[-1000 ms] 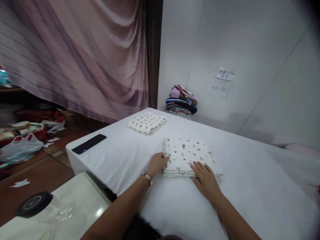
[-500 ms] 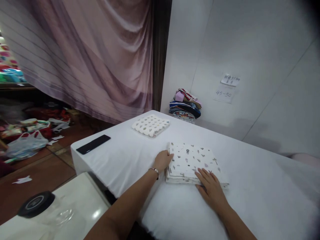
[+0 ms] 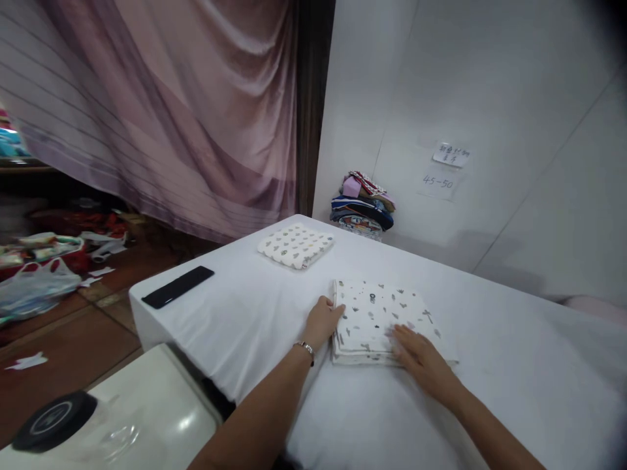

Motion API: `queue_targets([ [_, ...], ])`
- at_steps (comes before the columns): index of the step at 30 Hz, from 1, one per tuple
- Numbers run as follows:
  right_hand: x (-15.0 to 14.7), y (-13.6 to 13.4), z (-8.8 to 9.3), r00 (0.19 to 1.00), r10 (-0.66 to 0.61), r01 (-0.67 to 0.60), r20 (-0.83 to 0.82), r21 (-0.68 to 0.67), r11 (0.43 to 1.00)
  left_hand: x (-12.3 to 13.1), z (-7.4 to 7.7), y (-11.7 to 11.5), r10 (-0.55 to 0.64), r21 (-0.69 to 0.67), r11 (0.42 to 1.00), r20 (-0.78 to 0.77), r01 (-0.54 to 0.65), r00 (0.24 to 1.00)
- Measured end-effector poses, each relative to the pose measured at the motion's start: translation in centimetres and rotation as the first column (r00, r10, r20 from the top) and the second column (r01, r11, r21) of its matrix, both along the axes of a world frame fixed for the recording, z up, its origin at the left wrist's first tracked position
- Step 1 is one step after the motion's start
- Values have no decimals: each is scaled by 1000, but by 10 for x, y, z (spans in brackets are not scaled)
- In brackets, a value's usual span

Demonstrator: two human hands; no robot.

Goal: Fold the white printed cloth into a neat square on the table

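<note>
A folded white cloth with small prints (image 3: 377, 316) lay on the white-covered table (image 3: 245, 303), with the two hands apart from each other: the left hand (image 3: 323, 321) was at the cloth's left edge, though whether it pinched the layers I could not tell, while the blurred right hand (image 3: 424, 362) reached over the cloth's near edge, fingers extended. Beyond the cloth to the left sat a second printed bundle (image 3: 296, 247), and well left of the cloth lay a flat black slab (image 3: 179, 286)
</note>
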State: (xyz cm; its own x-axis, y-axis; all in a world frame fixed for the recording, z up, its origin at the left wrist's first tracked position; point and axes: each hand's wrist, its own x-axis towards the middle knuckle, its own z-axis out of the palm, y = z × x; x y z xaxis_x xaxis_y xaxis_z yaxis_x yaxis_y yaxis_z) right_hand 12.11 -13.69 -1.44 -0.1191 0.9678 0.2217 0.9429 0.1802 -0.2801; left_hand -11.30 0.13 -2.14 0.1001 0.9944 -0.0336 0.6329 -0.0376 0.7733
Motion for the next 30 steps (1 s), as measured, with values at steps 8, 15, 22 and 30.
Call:
queue_targets([
  [8,-75,110,27,984,111,-109,-136,20,994,-1,-3,-3,-49,48,998,-67,52,997],
  [15,-107,185,16,999,-2,-2,-50,-90,996,-4,1,-6,-129,68,988,-166,142,978],
  [22,-106,190,-6,1000,-23,24,2,-118,993,-4,10,-9,-236,-12,970,-292,244,927],
  [30,-108,200,-4,998,-63,57,-26,-193,980,-5,15,-13,-319,-34,942,-397,334,861],
])
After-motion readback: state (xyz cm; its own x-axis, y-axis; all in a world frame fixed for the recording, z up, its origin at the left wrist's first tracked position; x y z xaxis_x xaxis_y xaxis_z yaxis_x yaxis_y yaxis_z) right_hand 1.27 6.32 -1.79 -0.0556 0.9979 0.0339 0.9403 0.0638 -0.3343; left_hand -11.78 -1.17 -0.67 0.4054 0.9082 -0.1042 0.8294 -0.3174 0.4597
